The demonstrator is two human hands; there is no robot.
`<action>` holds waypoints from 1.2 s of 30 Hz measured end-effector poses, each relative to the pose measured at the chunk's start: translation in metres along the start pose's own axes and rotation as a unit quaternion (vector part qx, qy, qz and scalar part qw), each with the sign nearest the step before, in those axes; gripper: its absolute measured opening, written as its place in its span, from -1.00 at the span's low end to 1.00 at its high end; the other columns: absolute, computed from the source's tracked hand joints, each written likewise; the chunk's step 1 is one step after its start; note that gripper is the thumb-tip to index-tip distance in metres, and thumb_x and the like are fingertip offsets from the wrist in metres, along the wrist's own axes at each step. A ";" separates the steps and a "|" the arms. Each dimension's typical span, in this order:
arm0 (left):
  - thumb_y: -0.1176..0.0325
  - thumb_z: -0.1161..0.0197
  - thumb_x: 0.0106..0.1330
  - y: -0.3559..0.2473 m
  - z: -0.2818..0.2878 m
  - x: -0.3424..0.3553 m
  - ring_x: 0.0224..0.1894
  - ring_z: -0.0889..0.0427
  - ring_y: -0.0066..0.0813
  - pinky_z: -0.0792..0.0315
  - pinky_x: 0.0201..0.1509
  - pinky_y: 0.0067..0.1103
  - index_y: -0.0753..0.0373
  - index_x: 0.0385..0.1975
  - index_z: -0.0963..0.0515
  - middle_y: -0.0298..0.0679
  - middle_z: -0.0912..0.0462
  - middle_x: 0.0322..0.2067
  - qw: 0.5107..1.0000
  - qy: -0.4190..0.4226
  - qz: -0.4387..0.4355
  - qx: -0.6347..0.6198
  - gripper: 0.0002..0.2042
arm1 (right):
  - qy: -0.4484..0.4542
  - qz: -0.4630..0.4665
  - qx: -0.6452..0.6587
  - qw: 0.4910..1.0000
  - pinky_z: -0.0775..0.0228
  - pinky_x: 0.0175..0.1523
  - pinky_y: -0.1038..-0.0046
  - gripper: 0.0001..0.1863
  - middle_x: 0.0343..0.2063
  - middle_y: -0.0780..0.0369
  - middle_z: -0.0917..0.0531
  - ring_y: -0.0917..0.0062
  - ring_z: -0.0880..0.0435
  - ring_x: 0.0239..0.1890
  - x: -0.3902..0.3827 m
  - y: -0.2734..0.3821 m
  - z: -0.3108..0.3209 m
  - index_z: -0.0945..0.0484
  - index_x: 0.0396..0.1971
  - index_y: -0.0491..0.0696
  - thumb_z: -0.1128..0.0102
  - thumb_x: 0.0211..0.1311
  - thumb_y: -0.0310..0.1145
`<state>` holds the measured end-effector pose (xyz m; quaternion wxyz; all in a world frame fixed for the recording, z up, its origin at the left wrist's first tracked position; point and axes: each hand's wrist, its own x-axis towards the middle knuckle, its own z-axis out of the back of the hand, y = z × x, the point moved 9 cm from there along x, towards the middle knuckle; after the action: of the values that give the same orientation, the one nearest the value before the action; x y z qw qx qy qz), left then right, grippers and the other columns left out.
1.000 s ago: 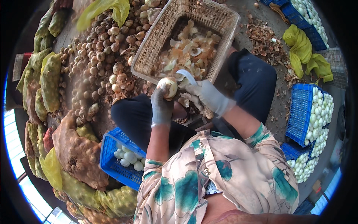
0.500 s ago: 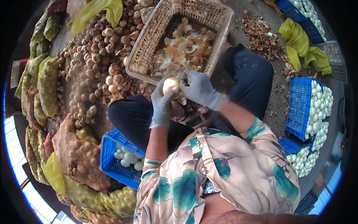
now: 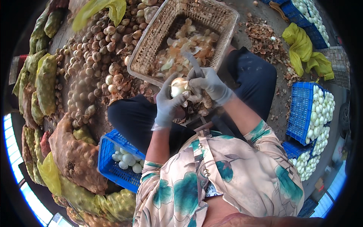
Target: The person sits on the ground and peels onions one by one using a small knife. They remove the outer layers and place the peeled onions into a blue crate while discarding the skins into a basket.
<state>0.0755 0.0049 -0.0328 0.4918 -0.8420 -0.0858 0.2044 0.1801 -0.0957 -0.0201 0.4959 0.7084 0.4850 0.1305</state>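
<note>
One left grip (image 3: 165, 105) and one right grip (image 3: 211, 86), two in all. One partly peeled onion (image 3: 176, 90) held; one knife (image 3: 193, 62). One pale basket (image 3: 224, 39), holding peelings (image 3: 187, 47) beyond counting. One blue crate (image 3: 117, 179) on the left, at least four blue crates (image 3: 300, 109) on the right. Several peeled onions (image 3: 124, 162) in the left crate, partly hidden and not exactly countable; dozens in the right ones. Dozens of unpeeled onions (image 3: 96, 56) on the floor (image 3: 283, 89), too heaped for a figure. One heap of loose skins (image 3: 264, 38) on the right. At least three loose yellow nets (image 3: 298, 41). At least six filled sacks (image 3: 75, 155), overlapping.
</note>
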 end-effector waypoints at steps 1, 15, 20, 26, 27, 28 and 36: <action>0.50 -0.50 0.14 0.002 0.002 0.001 0.11 -0.62 -0.36 -0.50 0.20 -0.52 0.52 0.37 -0.25 -0.07 -0.59 0.12 1.000 -0.008 0.004 0.025 -0.21 | -0.003 0.004 -0.014 1.000 -0.38 -0.54 0.61 -0.79 -0.63 0.31 -0.59 0.66 -0.54 -0.67 0.001 0.000 -0.001 -0.57 -0.29 -0.22 -0.28 0.24 -0.36; 0.20 -0.40 0.28 0.031 0.016 0.010 0.08 -0.65 -0.20 -0.51 0.24 -0.37 0.47 0.25 -0.41 -0.04 -0.61 0.08 0.978 -0.021 0.050 -0.200 -0.37 | -0.267 0.019 -0.109 0.957 -0.50 -0.47 0.48 -0.74 -0.58 0.28 -0.64 0.57 -0.62 -0.61 0.006 -0.011 0.070 -0.63 -0.30 -0.18 -0.21 0.38 -0.25; -0.01 -0.32 0.37 0.052 0.037 0.014 0.22 -0.55 -0.04 -0.43 0.30 -0.07 0.27 0.29 -0.40 -0.07 -0.57 0.16 0.947 -0.066 0.084 -0.303 -0.38 | -0.191 0.243 -0.505 0.806 -0.55 -0.28 0.20 -0.71 -0.48 0.03 -0.68 0.20 -0.73 -0.42 -0.008 0.010 0.015 -0.63 -0.09 -0.09 -0.20 0.37 -0.21; 0.03 -0.26 0.43 0.057 0.050 0.016 0.23 -0.52 0.00 -0.40 0.32 -0.02 0.30 0.28 -0.40 -0.04 -0.57 0.16 0.933 -0.103 0.068 -0.339 -0.43 | -0.108 0.278 -0.699 0.650 -0.47 -0.37 0.23 -0.48 -0.49 0.16 -0.63 0.26 -0.64 -0.51 -0.024 -0.013 -0.039 -0.61 0.08 -0.10 -0.33 0.11 -0.21; 0.07 -0.24 0.44 0.057 0.050 0.016 0.21 -0.53 -0.03 -0.42 0.30 -0.04 0.31 0.27 -0.41 -0.04 -0.56 0.16 0.929 -0.099 0.070 -0.349 -0.46 | -0.108 0.284 -0.709 0.637 -0.45 -0.37 0.25 -0.45 -0.49 0.18 -0.62 0.28 -0.63 -0.52 -0.024 -0.015 -0.041 -0.61 0.10 -0.11 -0.34 0.08 -0.20; 0.10 -0.23 0.46 0.057 0.050 0.016 0.19 -0.53 -0.06 -0.45 0.28 -0.05 0.31 0.25 -0.41 -0.03 -0.55 0.15 0.926 -0.095 0.072 -0.358 -0.49 | -0.108 0.284 -0.710 0.635 -0.45 -0.37 0.26 -0.44 -0.49 0.19 -0.62 0.30 -0.63 -0.53 -0.023 -0.016 -0.041 -0.61 0.10 -0.11 -0.34 0.07 -0.20; 0.14 -0.23 0.48 0.065 0.055 0.016 0.17 -0.54 -0.11 -0.48 0.26 -0.08 0.30 0.25 -0.41 -0.07 -0.55 0.13 0.926 -0.124 0.089 -0.346 -0.52 | -0.145 0.221 -0.800 0.539 -0.45 -0.37 0.30 -0.44 -0.50 0.25 -0.63 0.36 -0.64 -0.56 -0.015 -0.027 -0.040 -0.60 0.11 -0.15 -0.29 0.08 -0.21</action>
<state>0.0622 0.0213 -0.1171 0.1356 -0.9319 -0.1362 0.3076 0.1315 -0.0837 -0.0192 0.8754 0.1107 -0.0714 0.4651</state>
